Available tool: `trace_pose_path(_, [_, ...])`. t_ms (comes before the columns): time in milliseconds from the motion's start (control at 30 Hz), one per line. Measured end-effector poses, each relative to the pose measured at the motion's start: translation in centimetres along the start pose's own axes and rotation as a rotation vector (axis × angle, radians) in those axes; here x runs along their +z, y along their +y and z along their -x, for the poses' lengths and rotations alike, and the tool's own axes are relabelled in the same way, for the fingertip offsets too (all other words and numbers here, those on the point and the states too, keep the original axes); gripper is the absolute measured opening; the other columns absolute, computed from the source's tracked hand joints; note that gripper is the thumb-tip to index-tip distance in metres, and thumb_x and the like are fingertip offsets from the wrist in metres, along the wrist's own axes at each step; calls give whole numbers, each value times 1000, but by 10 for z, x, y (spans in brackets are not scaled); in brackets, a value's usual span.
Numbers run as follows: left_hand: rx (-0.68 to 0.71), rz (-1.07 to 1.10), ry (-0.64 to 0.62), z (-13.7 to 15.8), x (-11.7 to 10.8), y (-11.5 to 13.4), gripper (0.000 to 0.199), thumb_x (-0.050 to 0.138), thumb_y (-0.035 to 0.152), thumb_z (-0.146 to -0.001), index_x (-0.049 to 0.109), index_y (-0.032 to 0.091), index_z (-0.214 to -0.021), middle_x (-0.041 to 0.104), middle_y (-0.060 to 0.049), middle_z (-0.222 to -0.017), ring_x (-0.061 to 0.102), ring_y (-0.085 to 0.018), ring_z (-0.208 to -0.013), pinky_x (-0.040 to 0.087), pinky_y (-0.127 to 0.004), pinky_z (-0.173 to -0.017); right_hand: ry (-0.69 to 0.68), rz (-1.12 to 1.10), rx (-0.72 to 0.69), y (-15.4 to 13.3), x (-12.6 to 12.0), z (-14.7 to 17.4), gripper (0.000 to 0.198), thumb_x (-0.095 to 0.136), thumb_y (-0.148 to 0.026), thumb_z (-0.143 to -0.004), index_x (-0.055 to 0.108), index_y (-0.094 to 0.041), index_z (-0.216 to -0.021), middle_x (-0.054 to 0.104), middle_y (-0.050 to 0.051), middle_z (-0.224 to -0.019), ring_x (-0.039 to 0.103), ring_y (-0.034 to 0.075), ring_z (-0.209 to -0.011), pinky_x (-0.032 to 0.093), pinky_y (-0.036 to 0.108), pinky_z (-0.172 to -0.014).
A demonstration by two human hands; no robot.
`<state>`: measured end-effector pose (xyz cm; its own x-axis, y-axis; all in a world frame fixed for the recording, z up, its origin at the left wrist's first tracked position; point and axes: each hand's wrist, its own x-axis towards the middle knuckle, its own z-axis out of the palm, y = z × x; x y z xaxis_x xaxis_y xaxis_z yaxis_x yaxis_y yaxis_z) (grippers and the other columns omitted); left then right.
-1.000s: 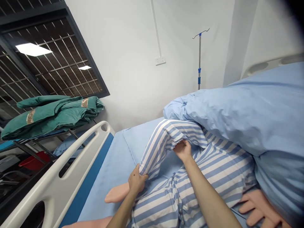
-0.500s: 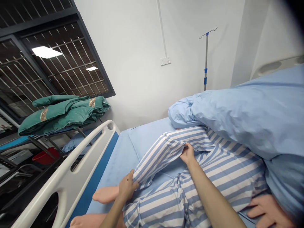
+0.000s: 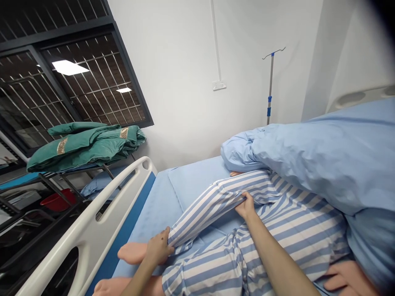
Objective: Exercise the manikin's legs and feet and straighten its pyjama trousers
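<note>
The far leg (image 3: 212, 201) of what looks like a mannequin, in striped trousers, lies directly between and under both hands. Its long axis runs from the hip, right and far, down to the foot (image 3: 132, 253), left and near, with a slight bend at the knee. The left hand (image 3: 159, 246) is nearest the foot, curled around the ankle at the trouser cuff. The right hand (image 3: 246, 205) is at the knee, its thumb against the cloth and its other fingers mostly hidden underneath. The hands are well apart, each closed on this one leg; how firmly the right one grips cannot be told.

The near leg (image 3: 203, 271) lies beside it, towards the near edge of the bed (image 3: 154, 222), with blue sheet showing between the two. Left of both feet is the white footboard (image 3: 101, 234); to the right, a bunched blue quilt (image 3: 308, 160) covers the upper body.

Far left, on a low rack, are a red tub (image 3: 58, 200) and, left of it, a pale box (image 3: 26, 200); what either contains cannot be told.
</note>
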<state>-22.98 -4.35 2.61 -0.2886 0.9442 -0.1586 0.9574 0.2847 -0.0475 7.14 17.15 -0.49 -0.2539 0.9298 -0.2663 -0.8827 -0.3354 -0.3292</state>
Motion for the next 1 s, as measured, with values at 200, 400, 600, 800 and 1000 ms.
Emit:
trace_pose_path(200, [35,-92,-9,-3,0,-14,60,47,26,-60,39,19,-119,59,-8,-104,54,-26,-91,37,-34,-74,111,70,32,7,-8,-5,12,39,-14,-55,44,-19,-65,58,-3,-54,54,15,-53,48,31,-58])
trace_pose_path(400, [40,-139,-31,-11,-6,-18,59,48,25,-59,41,18,-117,60,-9,-102,54,-26,-93,34,-37,-79,163,199,94,8,-11,-5,14,39,-15,-54,44,-19,-67,57,-2,-54,56,17,-57,48,33,-60])
trace_pose_path(600, [47,-199,22,-15,0,-30,51,46,36,-63,46,17,-110,61,-11,-98,54,-27,-87,34,-39,-76,130,221,41,9,-9,-5,19,40,-16,-57,47,-20,-74,60,-2,-61,56,16,-57,48,33,-60])
trace_pose_path(800, [66,-218,60,-15,6,-38,46,49,40,-62,51,15,-101,62,-14,-92,54,-29,-85,33,-40,-75,144,245,40,10,-13,-9,20,38,-13,-56,47,-20,-73,61,-3,-61,56,15,-55,49,33,-60])
trace_pose_path(1000, [66,-225,82,-14,10,-40,41,50,31,-61,52,15,-98,61,-14,-91,54,-29,-86,31,-40,-76,185,273,66,12,-18,-11,20,38,-10,-52,44,-20,-69,58,-3,-55,55,15,-53,49,32,-59])
